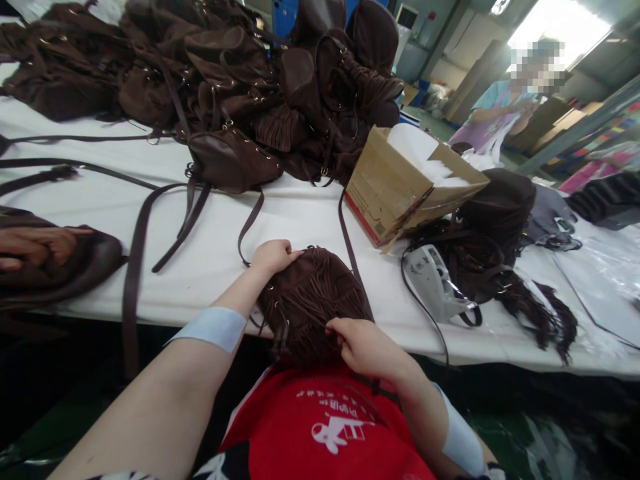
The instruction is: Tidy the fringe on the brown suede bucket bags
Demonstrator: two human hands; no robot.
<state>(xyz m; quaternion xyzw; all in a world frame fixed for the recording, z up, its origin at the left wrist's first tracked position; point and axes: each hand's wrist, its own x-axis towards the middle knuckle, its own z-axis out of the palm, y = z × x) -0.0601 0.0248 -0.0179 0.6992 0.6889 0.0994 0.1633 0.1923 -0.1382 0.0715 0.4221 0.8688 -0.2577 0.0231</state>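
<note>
Here, left fingers (287, 251) tight on brown bag (313, 303), right fingers (336, 325) narrow around fringe (327, 290).

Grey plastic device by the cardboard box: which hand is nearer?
Right. The right hand, pinching the brown fringed bag, is left of the grey plastic device and a little nearer the camera. The left hand, gripping the bag's far edge, is much farther left.

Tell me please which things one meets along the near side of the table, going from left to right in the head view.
Another person's hand, hanging dark strap, fringed brown bag, grey device, dark tassels.
</note>
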